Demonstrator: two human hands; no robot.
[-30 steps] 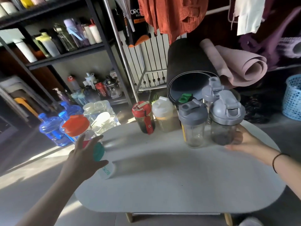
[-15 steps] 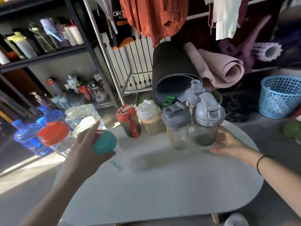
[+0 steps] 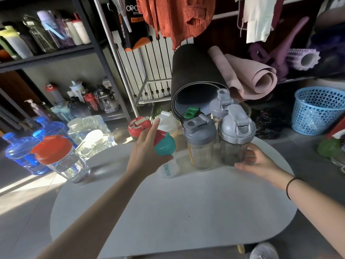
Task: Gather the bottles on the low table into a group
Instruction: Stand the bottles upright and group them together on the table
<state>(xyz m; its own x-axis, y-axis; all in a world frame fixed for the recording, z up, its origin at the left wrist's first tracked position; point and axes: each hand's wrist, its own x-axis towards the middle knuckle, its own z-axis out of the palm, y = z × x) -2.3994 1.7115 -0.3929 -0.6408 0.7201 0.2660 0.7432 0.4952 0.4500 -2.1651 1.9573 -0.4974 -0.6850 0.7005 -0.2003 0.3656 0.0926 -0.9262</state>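
My left hand (image 3: 147,156) grips a white shaker bottle with a teal and red lid (image 3: 165,157), tilted, its base close to the white low table (image 3: 186,206), just left of the group. The group stands at the table's far edge: a grey-lidded clear shaker (image 3: 200,144), a taller grey-lidded dark shaker (image 3: 235,139), another grey-lidded one (image 3: 222,105) behind, a green-capped bottle (image 3: 190,112), a white-lidded bottle (image 3: 167,118) and a red-lidded bottle (image 3: 139,126). My right hand (image 3: 255,161) rests against the dark shaker's base. A clear bottle with an orange lid (image 3: 59,157) stands alone at the table's left end.
Blue water jugs (image 3: 22,152) and clear containers (image 3: 89,131) sit on the floor to the left. A black shelf rack (image 3: 56,55) holds many bottles. Rolled mats (image 3: 224,77) lean behind the table. A blue basket (image 3: 319,111) stands at the right.
My left hand has carried the teal-lidded bottle from the table's left part rightward to just beside the group. My right hand has stayed at the dark shaker.
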